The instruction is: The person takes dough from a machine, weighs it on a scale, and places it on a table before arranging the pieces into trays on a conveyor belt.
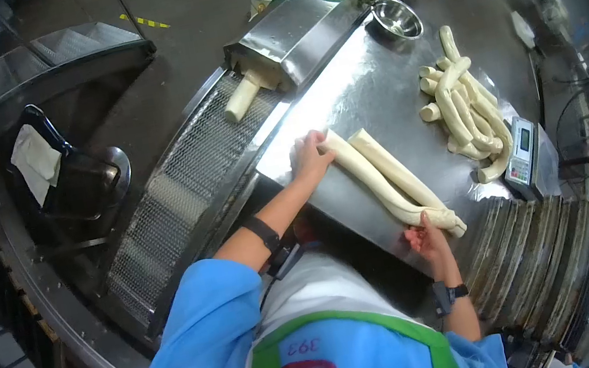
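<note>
Two long, pale dough rolls lie side by side on the steel table. My left hand (311, 154) is closed around the far end of the nearer dough roll (376, 177). At that roll's other end, my right hand (426, 238) has its fingers curled, with thumb and forefinger against the dough. Just beyond it runs the second dough roll (399, 172), close to the first; near my right hand their ends meet and look uneven. A tangled pile of dough rolls (464, 107) rests farther right on the table.
A digital scale (521, 152) stands beside the pile, with a stack of trays (516, 255) below it. A metal bowl (397, 18) sits at the table's far edge. Left of the table, a mesh conveyor (183, 176) carries a dough piece (243, 100) at a steel housing (292, 35).
</note>
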{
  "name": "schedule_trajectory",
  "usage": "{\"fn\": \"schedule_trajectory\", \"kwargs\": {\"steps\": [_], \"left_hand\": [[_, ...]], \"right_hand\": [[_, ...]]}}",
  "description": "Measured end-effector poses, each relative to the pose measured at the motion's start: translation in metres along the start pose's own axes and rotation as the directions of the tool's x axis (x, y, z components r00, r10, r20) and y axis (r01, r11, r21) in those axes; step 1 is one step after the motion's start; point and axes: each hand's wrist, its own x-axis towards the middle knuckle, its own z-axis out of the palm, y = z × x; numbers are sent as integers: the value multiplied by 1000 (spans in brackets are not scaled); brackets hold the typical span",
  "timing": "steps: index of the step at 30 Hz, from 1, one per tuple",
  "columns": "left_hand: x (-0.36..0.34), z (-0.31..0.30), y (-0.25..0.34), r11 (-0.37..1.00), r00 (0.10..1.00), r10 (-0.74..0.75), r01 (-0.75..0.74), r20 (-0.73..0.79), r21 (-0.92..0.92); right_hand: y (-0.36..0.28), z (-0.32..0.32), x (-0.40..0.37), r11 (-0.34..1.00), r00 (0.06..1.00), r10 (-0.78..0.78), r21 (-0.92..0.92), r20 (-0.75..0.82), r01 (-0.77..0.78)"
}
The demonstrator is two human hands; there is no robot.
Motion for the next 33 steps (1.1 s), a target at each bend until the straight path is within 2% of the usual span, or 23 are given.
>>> {"fn": "schedule_trajectory", "kwargs": {"steps": [1,2,3,4,5,7,11,13,14,15,16,17,18,19,20,21,22,23,24,25,27,31,33], "left_hand": [[0,1,1,1000,1000,-1,1,-3,-6],[-1,2,0,957,993,-19,53,120,-286],[-3,2,1,836,971,0,132,241,-533],[-7,-4,8,798,957,-44,207,288,-566],[-12,-11,15,798,955,-49,214,293,-563],[-15,-24,29,717,993,33,53,110,-695],[-11,-37,29,790,991,33,52,127,-611],[-7,-49,16,951,993,117,-115,-11,-287],[-5,-51,1,960,992,5,-41,-130,-278],[3,-55,-31,980,964,38,-88,-263,-179],[11,-77,-50,987,957,-143,118,-254,-111],[10,-95,-65,967,862,-142,227,-487,119],[6,-124,-75,904,854,-164,330,-494,271],[1,-130,-113,891,886,-259,373,-386,259],[-5,-139,-135,898,916,-288,359,-278,254],[-10,-149,-140,892,911,-297,371,-286,257],[-13,-157,-143,948,908,-311,319,-280,-18],[-15,-166,-142,926,907,-319,237,-274,-294],[-20,-175,-128,930,892,-223,73,-392,-360],[-22,-181,-118,932,889,-223,74,-400,-355],[-24,-187,-102,962,900,-106,-15,-422,-273],[-30,-190,-82,977,899,-53,-43,-434,-209],[-43,-193,-67,981,912,-75,-7,-404,-196]], "right_hand": [[-2,-1,2,999,1000,5,-33,3,-5],[-3,-2,6,999,1000,14,-41,-26,-15],[-7,1,7,999,1000,10,-42,-28,-11],[-9,5,7,999,998,29,-25,-62,-31],[-8,7,6,998,994,54,-7,-95,-55],[-4,4,11,997,996,78,19,-40,-77],[-2,13,3,986,991,119,107,59,-125],[-3,21,4,986,985,156,50,71,-160],[-7,25,1,986,989,119,103,85,-128],[-11,29,-5,982,993,82,161,88,-95],[-16,39,-11,987,989,55,142,140,-75],[-22,42,-13,989,986,60,128,154,-80],[-25,44,-14,999,980,48,-23,193,-45],[-26,47,-17,986,972,46,-168,231,-6],[-31,53,-23,984,969,59,-179,239,-16],[-40,65,-27,965,957,34,-258,287,43],[-48,79,-28,938,942,8,-328,337,110],[-54,94,-28,936,938,8,-333,346,115],[-58,114,-28,894,925,-43,-398,377,204],[-59,135,-28,843,908,-91,-454,409,289],[-57,180,-10,776,870,-52,-529,490,344],[-39,291,1,586,689,-64,-532,721,612],[-21,337,4,189,558,-261,-525,788,830]]}}
